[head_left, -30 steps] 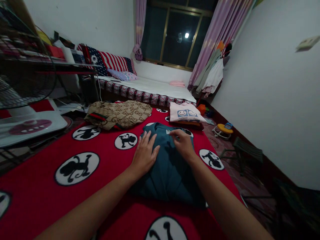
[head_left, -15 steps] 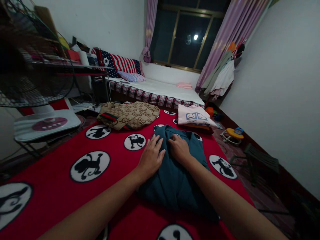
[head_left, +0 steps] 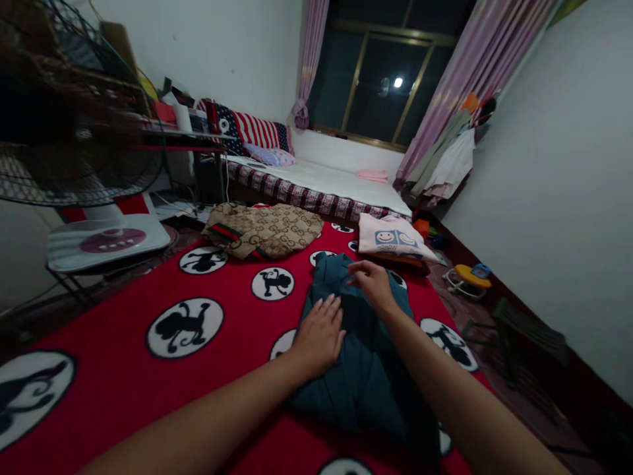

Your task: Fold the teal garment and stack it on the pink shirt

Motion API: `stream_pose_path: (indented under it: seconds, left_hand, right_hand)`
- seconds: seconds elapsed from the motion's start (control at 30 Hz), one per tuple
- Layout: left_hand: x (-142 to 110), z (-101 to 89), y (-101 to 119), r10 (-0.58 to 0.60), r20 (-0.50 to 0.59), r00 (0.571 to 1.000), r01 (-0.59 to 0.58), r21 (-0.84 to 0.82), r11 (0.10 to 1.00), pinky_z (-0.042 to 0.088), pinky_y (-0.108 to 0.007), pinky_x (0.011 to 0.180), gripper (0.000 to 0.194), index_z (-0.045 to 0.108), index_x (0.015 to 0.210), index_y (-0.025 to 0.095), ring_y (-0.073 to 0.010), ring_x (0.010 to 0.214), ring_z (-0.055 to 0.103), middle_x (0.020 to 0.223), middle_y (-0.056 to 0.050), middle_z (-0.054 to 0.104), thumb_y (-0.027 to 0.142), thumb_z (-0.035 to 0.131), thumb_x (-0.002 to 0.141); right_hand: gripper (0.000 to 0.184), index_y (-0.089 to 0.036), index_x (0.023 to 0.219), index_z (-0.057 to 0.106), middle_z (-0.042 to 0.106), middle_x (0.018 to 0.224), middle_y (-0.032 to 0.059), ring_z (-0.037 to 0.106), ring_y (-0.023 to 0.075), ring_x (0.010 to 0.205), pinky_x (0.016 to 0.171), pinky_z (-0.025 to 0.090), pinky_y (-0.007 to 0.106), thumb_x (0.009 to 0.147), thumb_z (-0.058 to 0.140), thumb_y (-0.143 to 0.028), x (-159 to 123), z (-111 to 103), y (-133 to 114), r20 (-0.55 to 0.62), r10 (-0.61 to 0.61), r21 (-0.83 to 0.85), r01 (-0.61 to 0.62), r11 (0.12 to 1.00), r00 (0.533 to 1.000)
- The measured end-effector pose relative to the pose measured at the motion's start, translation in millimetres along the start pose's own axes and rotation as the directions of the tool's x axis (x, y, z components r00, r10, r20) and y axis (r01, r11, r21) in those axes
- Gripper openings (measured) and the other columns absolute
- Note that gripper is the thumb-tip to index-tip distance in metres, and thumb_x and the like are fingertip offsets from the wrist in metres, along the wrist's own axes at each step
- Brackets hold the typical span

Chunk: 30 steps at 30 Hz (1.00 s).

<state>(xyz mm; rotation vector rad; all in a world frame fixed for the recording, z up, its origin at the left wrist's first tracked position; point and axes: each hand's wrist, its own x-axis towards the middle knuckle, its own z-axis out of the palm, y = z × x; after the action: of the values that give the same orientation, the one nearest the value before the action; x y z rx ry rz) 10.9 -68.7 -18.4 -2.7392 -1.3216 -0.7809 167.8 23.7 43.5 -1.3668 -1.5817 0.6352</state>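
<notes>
A dark teal garment [head_left: 366,369], partly folded into a long narrow shape, lies on a red blanket [head_left: 123,389] printed with white discs bearing black monkey figures; it sits toward the right side of the blanket, running from near the person out to the far edge. The left hand [head_left: 320,335] rests palm down on the garment's left portion, fingers [head_left: 330,310] extended and slightly spread, pressing flat and gripping nothing. The right hand [head_left: 372,285] sits farther up, at the garment's far end, with its fingers curled down onto the cloth; whether they pinch a fold cannot be told from this view. The two hands are near each other but not touching. Beyond the garment, at the far right corner of the blanket, lies a folded pink garment [head_left: 393,235] with two printed smiling faces, just beside the teal one's far end. To the left of that, a crumpled tan patterned garment [head_left: 264,229] with a green and red band lies on the blanket, well apart from the hands. Behind the blanket stands a bed [head_left: 326,181] with a white sheet, a checked border and a striped pillow at its head. A standing fan [head_left: 106,234] with a white base occupies the left. A window [head_left: 380,92] with purple curtains closes the far wall.
</notes>
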Motion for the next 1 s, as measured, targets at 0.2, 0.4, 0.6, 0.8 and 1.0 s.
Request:
stream_pose_path:
  seconds: [0.2, 0.4, 0.6, 0.8, 1.0]
  left_hand:
    - [0.2, -3.0, -0.4, 0.000, 0.012, 1.000, 0.000, 0.005, 1.000, 0.025, -0.044, 0.116, 0.047, 0.051, 0.133, 0.009, -0.0269, 0.139, 0.032, 0.147, -0.014, 0.042, 0.032, 0.044, 0.093]
    - [-4.0, -0.4, -2.3, 0.028, -0.073, 0.997, -0.033, -0.067, 0.997, 0.024, -0.044, 0.116, 0.043, 0.053, 0.130, 0.011, -0.0245, 0.138, 0.034, 0.142, -0.011, 0.048, 0.031, 0.041, 0.094]
    - [-4.9, -5.9, -1.0, 0.104, -0.115, 0.988, -0.130, -0.243, 0.961, 0.038, -0.042, 0.109, 0.030, 0.062, 0.115, 0.016, -0.0239, 0.124, 0.050, 0.120, -0.010, 0.064, 0.018, 0.046, 0.089]
    - [-6.9, -32.2, -0.6, 0.064, -0.321, 0.945, -0.231, -0.517, 0.824, 0.048, -0.032, 0.098, 0.037, 0.057, 0.121, 0.021, -0.0177, 0.117, 0.055, 0.127, -0.010, 0.058, 0.012, 0.039, 0.091]
    - [30.5, -46.1, -50.5, -0.340, -0.397, 0.853, 0.090, -0.529, 0.844, 0.049, -0.031, 0.091, 0.032, 0.055, 0.119, 0.020, -0.0165, 0.095, 0.063, 0.099, -0.005, 0.068, 0.013, 0.043, 0.090]
  right_hand:
    - [0.073, -0.027, 0.135, 0.049, 0.050, 0.133, 0.0126, 0.062, 0.0264, 0.098, 0.081, 0.049, 0.037, 0.065, 0.072, -0.027, 17.2, 31.4, -22.0, -0.003, -0.200, -0.412, 0.181, 0.893, 0.980]
    - [0.024, -0.019, 0.083, 0.064, 0.057, 0.072, -0.0004, 0.053, 0.0163, 0.065, 0.065, 0.044, 0.029, 0.063, 0.069, -0.031, 6.2, 31.0, 15.7, -0.014, -0.119, -0.274, 0.111, 0.955, 0.993]
    - [0.010, -0.020, 0.069, 0.047, 0.046, 0.071, -0.0044, 0.045, 0.0131, 0.067, 0.066, 0.039, 0.026, 0.064, 0.055, -0.022, -29.9, 12.7, 22.1, -0.587, -0.286, -0.028, 0.334, 0.942, 0.758]
    - [0.008, -0.020, 0.068, 0.045, 0.054, 0.086, 0.0015, 0.052, 0.0181, 0.085, 0.078, 0.040, 0.032, 0.067, 0.052, -0.017, -46.9, 3.1, 7.7, -0.699, -0.257, 0.050, 0.404, 0.913, 0.668]
    - [0.006, -0.021, 0.068, 0.042, 0.055, 0.090, 0.0023, 0.052, 0.0206, 0.090, 0.087, 0.040, 0.038, 0.068, 0.047, -0.018, -49.1, -1.6, 4.7, -0.778, -0.175, 0.108, 0.403, 0.909, 0.603]
